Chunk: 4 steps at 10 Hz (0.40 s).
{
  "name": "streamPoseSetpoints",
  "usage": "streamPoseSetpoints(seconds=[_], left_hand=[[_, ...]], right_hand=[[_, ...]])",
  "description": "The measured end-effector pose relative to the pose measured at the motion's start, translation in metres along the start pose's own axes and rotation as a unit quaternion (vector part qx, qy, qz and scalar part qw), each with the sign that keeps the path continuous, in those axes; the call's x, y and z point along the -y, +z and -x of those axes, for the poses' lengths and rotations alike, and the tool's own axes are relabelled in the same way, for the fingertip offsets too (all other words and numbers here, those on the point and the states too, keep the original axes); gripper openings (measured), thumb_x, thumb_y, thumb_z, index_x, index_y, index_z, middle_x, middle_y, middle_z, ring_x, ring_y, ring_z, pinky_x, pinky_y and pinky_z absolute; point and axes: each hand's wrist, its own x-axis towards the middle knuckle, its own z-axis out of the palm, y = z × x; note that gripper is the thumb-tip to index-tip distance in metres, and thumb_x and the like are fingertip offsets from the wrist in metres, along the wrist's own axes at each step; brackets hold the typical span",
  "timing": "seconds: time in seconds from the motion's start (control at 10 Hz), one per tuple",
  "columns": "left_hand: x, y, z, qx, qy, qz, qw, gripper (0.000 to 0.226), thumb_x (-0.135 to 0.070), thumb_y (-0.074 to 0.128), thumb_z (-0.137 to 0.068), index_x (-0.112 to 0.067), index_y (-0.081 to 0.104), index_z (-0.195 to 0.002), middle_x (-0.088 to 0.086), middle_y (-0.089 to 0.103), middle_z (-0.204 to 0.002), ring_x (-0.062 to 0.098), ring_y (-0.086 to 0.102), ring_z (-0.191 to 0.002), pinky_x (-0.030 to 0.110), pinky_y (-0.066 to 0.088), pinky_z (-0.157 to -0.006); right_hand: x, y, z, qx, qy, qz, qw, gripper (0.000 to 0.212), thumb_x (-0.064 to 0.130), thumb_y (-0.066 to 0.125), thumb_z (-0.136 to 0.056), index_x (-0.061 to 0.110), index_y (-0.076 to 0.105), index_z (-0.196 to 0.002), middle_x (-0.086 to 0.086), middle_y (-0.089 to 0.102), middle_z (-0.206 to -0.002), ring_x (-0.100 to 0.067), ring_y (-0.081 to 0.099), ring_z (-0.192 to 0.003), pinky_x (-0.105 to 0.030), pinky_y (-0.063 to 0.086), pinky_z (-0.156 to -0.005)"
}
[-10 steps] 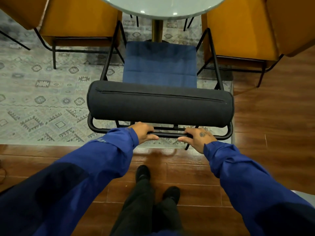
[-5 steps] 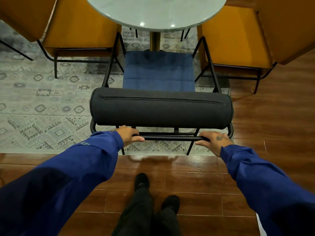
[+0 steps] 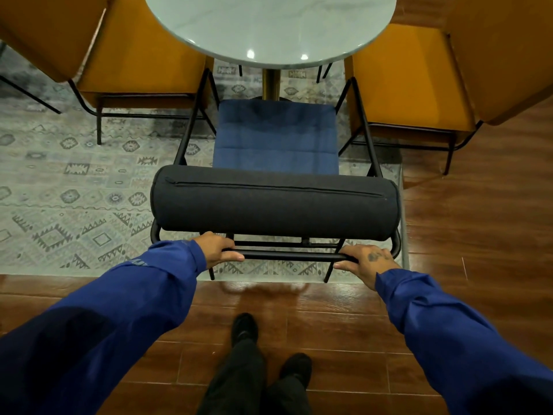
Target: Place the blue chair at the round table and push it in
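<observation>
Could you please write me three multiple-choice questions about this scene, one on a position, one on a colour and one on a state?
1. Where does the blue chair stand?
A. Between the left orange chair and the right orange chair, facing the round table.
B. Outside both orange chairs.
C. On the tabletop.

2. What colour is the bolster cushion on its back?
A. Orange.
B. Dark grey.
C. White.

3. What are the left hand and right hand doing?
A. Hanging free.
B. Only one holds the chair.
C. Both grip the black rear bar.

Answers:
1 A, its blue seat lies between the orange seats, front toward the table.
2 B, the cushion is plainly dark grey.
3 C, each hand has fingers over the bar and its thumb on the near side.
</observation>
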Motion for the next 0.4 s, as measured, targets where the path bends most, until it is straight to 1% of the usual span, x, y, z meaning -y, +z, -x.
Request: streamPoseSetpoints(seconds=[0.1,0.2,0.3,0.4], left_hand=[[-0.003,-0.001,-0.001,0.001,-0.014,-0.013,1.0,0.045,-0.047,0.05,-0.089,-0.004,0.063,-0.096,0.005,0.057,-0.077,0.016,0.05,-0.072,0.028,0.038,-0.071],[-0.01,-0.005,0.002,-0.001,-0.026,-0.049,0.998,0.045,-0.046,0.051,-0.089,-0.005,0.064,-0.102,0.014,0.067,-0.092,0.021,0.056,-0.079,0.029,0.04,-0.072],[-0.02,-0.013,0.003,0.006,-0.035,-0.098,0.995,0.036,-0.042,0.052,-0.089,-0.012,0.064,-0.107,0.01,0.069,-0.105,0.026,0.061,-0.096,0.037,0.05,-0.085],[-0.035,-0.026,0.005,-0.025,-0.03,-0.102,0.994,0.029,-0.035,0.055,-0.089,-0.018,0.064,-0.11,0.007,0.069,-0.11,0.025,0.061,-0.1,0.042,0.051,-0.092]], right_hand=[[0.001,-0.004,0.0,0.011,0.006,0.006,1.0,0.041,0.061,0.046,-0.087,0.032,0.059,-0.113,0.002,0.066,-0.109,-0.025,0.057,-0.108,-0.044,0.038,-0.092],[0.008,-0.009,0.003,0.007,0.006,0.006,1.0,0.041,0.06,0.05,-0.086,0.03,0.062,-0.112,0.0,0.067,-0.109,-0.025,0.058,-0.107,-0.042,0.041,-0.09],[0.018,-0.022,0.007,0.009,0.001,-0.027,1.0,0.04,0.053,0.056,-0.086,0.021,0.066,-0.108,-0.005,0.068,-0.103,-0.026,0.061,-0.098,-0.038,0.049,-0.084],[0.031,-0.038,0.008,-0.006,-0.016,-0.05,0.999,0.034,0.045,0.059,-0.088,0.018,0.067,-0.106,-0.009,0.068,-0.101,-0.027,0.062,-0.094,-0.038,0.051,-0.081]])
